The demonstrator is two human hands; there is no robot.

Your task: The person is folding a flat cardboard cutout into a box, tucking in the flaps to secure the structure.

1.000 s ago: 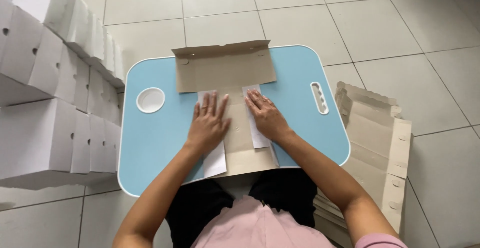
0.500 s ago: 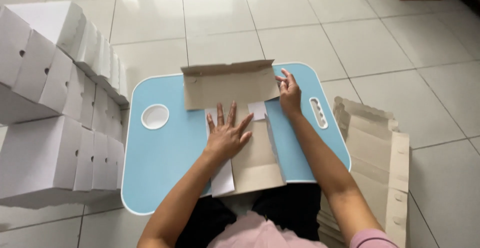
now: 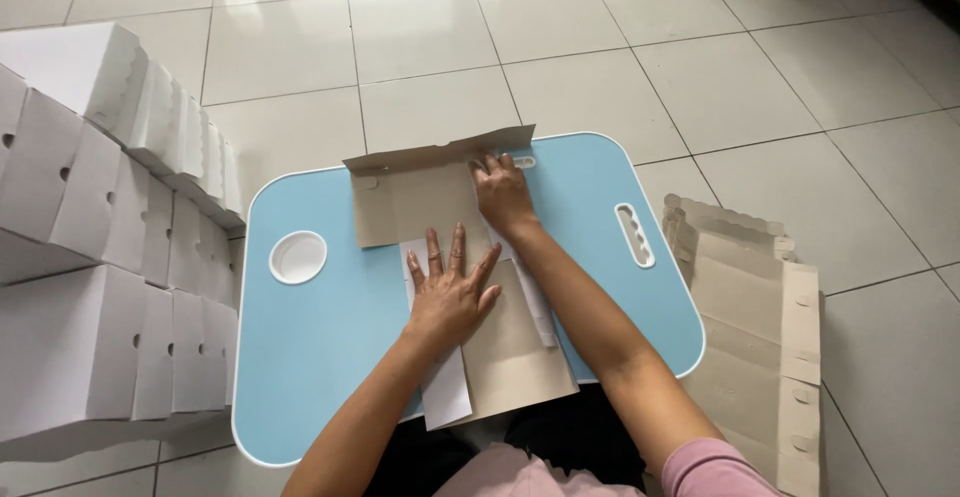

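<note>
Pressing cardboard blank (image 3: 500, 342), lengthwise away | left hand (image 3: 450, 292) flat | right hand (image 3: 503, 192) grip pinching flap (image 3: 440, 152)

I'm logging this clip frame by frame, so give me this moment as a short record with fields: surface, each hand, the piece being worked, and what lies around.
surface: light blue lap table on tiled floor
worked piece: flat brown cardboard box blank, far flap raised
left hand: palm down, fingers spread, pressing the blank flat
right hand: at the raised far flap, fingers on its edge
left side: stacked white folded boxes
right side: pile of flat blanks on the floor
</note>
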